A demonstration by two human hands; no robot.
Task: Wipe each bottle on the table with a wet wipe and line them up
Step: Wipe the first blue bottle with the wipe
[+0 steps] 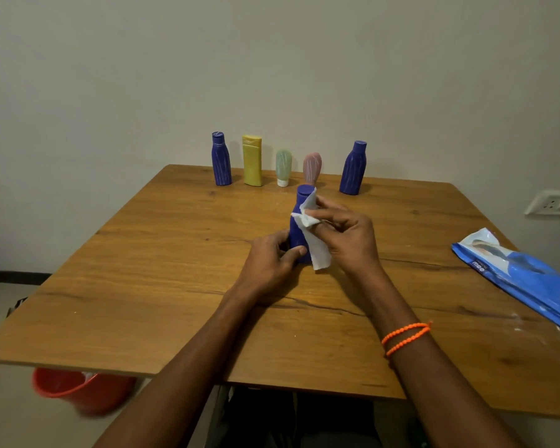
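A: Where is the blue bottle (297, 226) being wiped?

B: Upright on the tabletop (149, 253), nearer the person than the five bottles at the far edge, just in front of the pink tube (312, 168). The left hand (267, 265) closes its grip around the bottle's base, thumb in front. The right hand (346, 236) pinches the wet wipe (314, 240) between thumb and fingertips against the bottle's right side.

A: How should it handle?

B: Likely light, stiff plastic, smooth, and slick once damp. It narrows toward the cap, so the wide base seems the safest hold while the wipe runs up the shoulder.

A: And the wipe?

B: Soft and limp; its lower end hangs loose beside the bottle. The wipes pack (527, 279) lies well to the bottle's right.
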